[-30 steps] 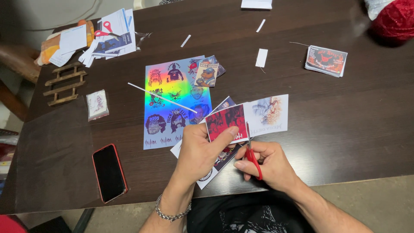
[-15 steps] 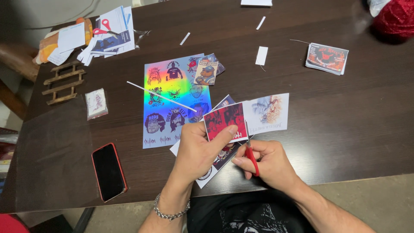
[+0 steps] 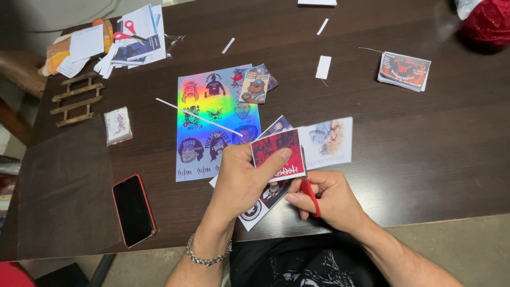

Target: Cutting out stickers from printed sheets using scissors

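My left hand (image 3: 241, 180) holds a small red and black printed sticker card (image 3: 276, 151) by its lower left edge, thumb on top. My right hand (image 3: 329, 199) grips red-handled scissors (image 3: 309, 191), whose blades run along the card's right edge. Under both hands lie other printed sticker pieces (image 3: 260, 204) and a pale printed card (image 3: 326, 141). A rainbow holographic sticker sheet (image 3: 215, 119) lies just beyond my left hand, with a thin white strip (image 3: 199, 117) across it.
On the dark wooden table (image 3: 425, 138): a red-cased phone (image 3: 133, 210) at front left, a stack of printed cards (image 3: 405, 70) at right, white paper offcuts (image 3: 323, 67), a small packet (image 3: 118, 125), a wooden ladder-like piece (image 3: 77, 99), papers with second scissors (image 3: 127, 37) far left.
The hands and the card have barely shifted; the scissors stay at the card's right edge. The view itself has moved slightly.
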